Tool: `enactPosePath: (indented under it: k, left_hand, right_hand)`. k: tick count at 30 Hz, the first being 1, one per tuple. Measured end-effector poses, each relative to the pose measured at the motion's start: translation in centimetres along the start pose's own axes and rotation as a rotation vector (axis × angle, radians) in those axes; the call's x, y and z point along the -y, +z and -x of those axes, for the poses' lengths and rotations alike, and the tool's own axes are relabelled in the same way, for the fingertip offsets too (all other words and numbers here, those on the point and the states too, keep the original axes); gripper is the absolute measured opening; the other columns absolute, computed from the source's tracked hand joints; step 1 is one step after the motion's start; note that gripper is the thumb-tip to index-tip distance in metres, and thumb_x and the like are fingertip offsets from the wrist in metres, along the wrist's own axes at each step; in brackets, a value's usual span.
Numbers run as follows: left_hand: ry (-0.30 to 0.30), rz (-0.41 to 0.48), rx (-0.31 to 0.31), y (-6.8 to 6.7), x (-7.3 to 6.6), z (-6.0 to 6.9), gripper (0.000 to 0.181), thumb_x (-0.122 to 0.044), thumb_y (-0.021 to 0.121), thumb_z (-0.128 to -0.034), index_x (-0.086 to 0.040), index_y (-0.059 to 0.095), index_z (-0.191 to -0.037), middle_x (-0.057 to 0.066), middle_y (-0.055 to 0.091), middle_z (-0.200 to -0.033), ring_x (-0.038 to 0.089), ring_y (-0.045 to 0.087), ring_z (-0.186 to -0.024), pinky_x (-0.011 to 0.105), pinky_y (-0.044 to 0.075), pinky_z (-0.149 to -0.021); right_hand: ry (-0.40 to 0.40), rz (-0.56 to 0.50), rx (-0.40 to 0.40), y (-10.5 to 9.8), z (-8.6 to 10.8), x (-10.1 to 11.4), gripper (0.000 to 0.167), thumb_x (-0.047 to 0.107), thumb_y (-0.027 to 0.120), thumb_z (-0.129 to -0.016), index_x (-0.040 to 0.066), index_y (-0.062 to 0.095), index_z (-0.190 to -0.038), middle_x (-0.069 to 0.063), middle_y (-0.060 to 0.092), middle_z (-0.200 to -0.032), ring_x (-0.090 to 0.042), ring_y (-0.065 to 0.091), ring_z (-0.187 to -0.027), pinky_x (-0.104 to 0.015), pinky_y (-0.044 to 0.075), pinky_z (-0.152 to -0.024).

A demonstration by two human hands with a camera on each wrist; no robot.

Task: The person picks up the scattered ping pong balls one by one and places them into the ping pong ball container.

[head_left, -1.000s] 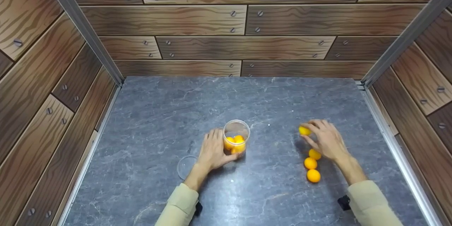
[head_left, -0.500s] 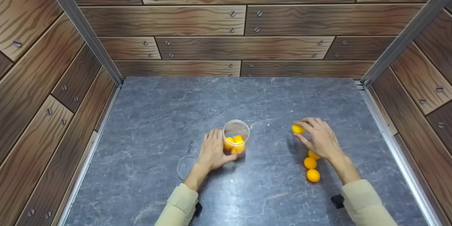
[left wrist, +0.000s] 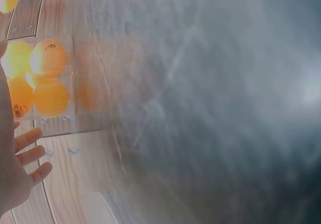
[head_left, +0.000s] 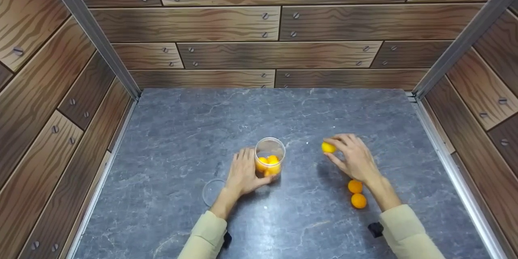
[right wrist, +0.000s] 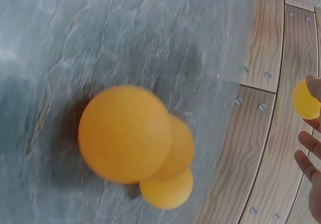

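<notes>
Around the back and sides, plank-print panels [head_left: 226, 54] with painted screws; underneath, a grey marble-patterned tabletop [head_left: 194, 117]. Already inside the clear plastic cup [head_left: 270, 145], upright near the middle of the tabletop: at least four orange table tennis balls [head_left: 272, 163]. Outside: one held ball [head_left: 328, 147] and, in the right wrist view, three loose balls [right wrist: 125, 134], including one hidden from the head view. By judgement, roughly half in. Clear round lid [head_left: 213, 192] off, lying flat, partly behind the left wrist. With the left hand [head_left: 243, 176], gripping the cup, fingers along its left side, thumb across its near side. With the right hand [head_left: 352, 162], pinching the held ball between thumb and fingertips, raised above the tabletop, well apart from the cup; other fingers off the ball.
</notes>
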State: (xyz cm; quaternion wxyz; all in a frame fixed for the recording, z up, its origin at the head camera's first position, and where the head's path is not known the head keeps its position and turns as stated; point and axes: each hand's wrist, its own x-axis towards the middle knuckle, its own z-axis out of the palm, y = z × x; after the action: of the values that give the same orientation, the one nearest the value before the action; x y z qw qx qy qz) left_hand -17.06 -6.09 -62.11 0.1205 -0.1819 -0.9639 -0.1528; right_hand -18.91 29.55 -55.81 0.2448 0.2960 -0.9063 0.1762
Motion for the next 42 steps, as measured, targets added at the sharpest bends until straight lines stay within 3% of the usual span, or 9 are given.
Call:
enactPosePath:
  k: [11, 25, 42]
  left_hand:
    - [-0.022, 0.026, 0.029, 0.0, -0.1, 0.0, 0.103, -0.081, 0.062, -0.0815, 0.0, 0.049, -0.143, 0.016, 0.062, -0.133, 0.033, 0.057, -0.126, 0.052, 0.049, -0.108]
    - [0.006, 0.029, -0.043, 0.2, 0.1, 0.0, 0.096, -0.08, 0.068, -0.0764, -0.004, 0.053, -0.133, 0.012, 0.065, -0.123, 0.03, 0.059, -0.116, 0.045, 0.049, -0.099]
    - [0.014, 0.013, -0.057, 0.3, 0.1, 0.1, 0.094, -0.076, 0.068, -0.077, -0.003, 0.053, -0.133, 0.012, 0.064, -0.121, 0.03, 0.059, -0.114, 0.045, 0.05, -0.097]
  right_hand:
    - [-0.017, -0.045, -0.045, 1.2, -0.9, 1.6, 0.042, 0.022, 0.089, -0.083, 0.014, 0.076, -0.123, -0.009, 0.074, -0.112, -0.031, 0.067, -0.103, -0.051, 0.056, -0.089]
    - [-0.006, -0.106, -0.046, 1.4, -2.7, 3.7, 0.042, 0.025, 0.088, -0.086, 0.016, 0.076, -0.125, -0.007, 0.074, -0.116, -0.028, 0.066, -0.105, -0.048, 0.055, -0.09]
    - [-0.129, -0.11, -0.066, 1.9, -5.5, 6.9, 0.039, 0.029, 0.086, -0.088, 0.016, 0.077, -0.123, -0.003, 0.075, -0.116, -0.024, 0.066, -0.107, -0.041, 0.054, -0.094]
